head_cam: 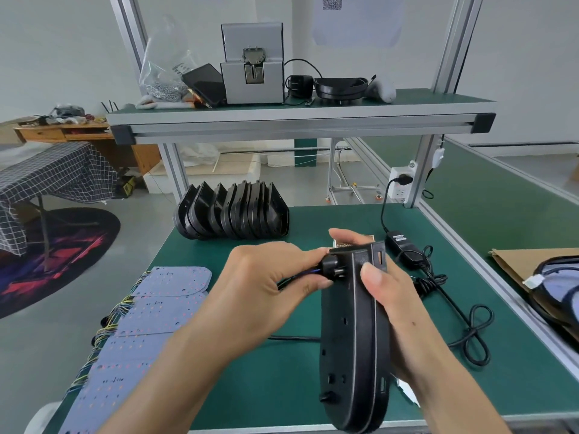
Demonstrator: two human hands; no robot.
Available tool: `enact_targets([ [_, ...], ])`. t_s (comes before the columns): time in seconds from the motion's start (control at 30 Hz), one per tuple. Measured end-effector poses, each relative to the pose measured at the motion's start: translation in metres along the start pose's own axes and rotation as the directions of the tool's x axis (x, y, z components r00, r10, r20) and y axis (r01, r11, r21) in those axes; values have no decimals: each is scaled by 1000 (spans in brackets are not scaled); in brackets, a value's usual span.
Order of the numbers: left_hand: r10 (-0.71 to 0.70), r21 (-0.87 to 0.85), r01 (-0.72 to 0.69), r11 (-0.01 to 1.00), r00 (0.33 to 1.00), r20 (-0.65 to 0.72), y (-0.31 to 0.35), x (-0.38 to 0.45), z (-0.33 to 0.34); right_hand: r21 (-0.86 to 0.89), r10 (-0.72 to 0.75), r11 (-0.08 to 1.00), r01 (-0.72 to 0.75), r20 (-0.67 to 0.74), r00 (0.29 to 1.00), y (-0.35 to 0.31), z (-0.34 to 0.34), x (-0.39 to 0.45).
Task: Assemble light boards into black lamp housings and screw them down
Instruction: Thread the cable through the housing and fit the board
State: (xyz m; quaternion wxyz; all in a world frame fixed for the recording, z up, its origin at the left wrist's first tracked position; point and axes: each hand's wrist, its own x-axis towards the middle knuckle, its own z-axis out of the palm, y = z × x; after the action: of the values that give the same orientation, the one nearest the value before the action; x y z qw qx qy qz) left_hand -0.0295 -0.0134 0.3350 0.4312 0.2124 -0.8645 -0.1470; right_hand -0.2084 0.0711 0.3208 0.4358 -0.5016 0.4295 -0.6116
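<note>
Two hands, right hand [388, 296] gripping housing [354, 349]

Light board [407, 393] mostly hidden behind held lamp housing [354, 339]

Two bare forearms come into the head view from the lower edge, one from about 7 o'clock and one from about 5 o'clock. No sleeve, cuff or glove covers either of them (bare right down to the frame's edge). The left hand [266, 286] and the right hand [394, 296] wear no rings, watch or wristband. The fingernails that show are short and unpainted.
</note>
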Motion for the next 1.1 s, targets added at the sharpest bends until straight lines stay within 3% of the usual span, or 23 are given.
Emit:
enact_targets([
  [0.37,79,22,-79,997,996,-35,4,5,5,43,-9,999,7,44,999,10,-3,-2],
  [0.7,59,-39,-63,997,995,-84,3,-2,10,17,-9,1000,9,26,1000,11,-2,-8],
  [0.93,-29,-124,21,992,997,-65,2,-8,11,-90,-116,989,113,-25,993,11,-3,-9],
  [1.1,-118,-186,100,977,989,-90,5,-12,9,-120,-113,987,111,-15,993,8,-7,-6],
])
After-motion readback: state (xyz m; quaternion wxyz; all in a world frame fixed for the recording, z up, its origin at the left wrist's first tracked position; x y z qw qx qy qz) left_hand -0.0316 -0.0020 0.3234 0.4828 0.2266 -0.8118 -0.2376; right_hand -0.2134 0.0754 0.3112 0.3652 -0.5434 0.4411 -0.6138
